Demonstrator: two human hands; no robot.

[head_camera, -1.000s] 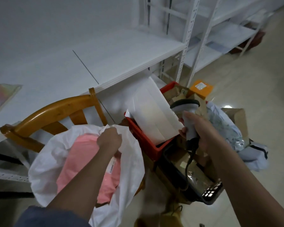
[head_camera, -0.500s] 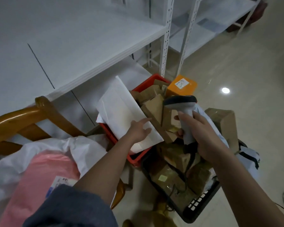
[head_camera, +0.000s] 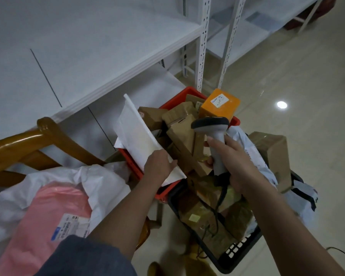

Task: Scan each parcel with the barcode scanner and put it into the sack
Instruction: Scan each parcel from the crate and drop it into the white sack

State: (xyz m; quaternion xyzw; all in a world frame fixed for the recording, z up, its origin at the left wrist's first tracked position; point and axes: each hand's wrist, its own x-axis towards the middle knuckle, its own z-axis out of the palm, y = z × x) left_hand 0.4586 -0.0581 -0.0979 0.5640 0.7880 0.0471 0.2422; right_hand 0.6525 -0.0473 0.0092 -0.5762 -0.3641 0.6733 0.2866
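Observation:
My left hand (head_camera: pixel 159 166) grips the lower corner of a flat white envelope parcel (head_camera: pixel 136 136) that leans in the red crate (head_camera: pixel 172 103). My right hand (head_camera: pixel 233 160) holds the grey barcode scanner (head_camera: pixel 212 126) by its handle, head up, over the brown cardboard parcels (head_camera: pixel 184 134) in the crate. An orange box (head_camera: pixel 219 104) sits at the crate's far corner. The white sack (head_camera: pixel 72 186) gapes at lower left with a pink parcel (head_camera: pixel 46 222) inside, label facing up.
A black basket (head_camera: pixel 239 253) with more brown parcels stands under my right arm. A wooden chair (head_camera: pixel 38 140) holds the sack. White metal shelving (head_camera: pixel 112 56) runs behind. A brown box (head_camera: pixel 275 154) and grey poly bags (head_camera: pixel 253 154) lie at right on the tiled floor.
My left hand left the sack's rim, reached across to the red crate and took hold of the white envelope. The scanner hand stayed roughly in place.

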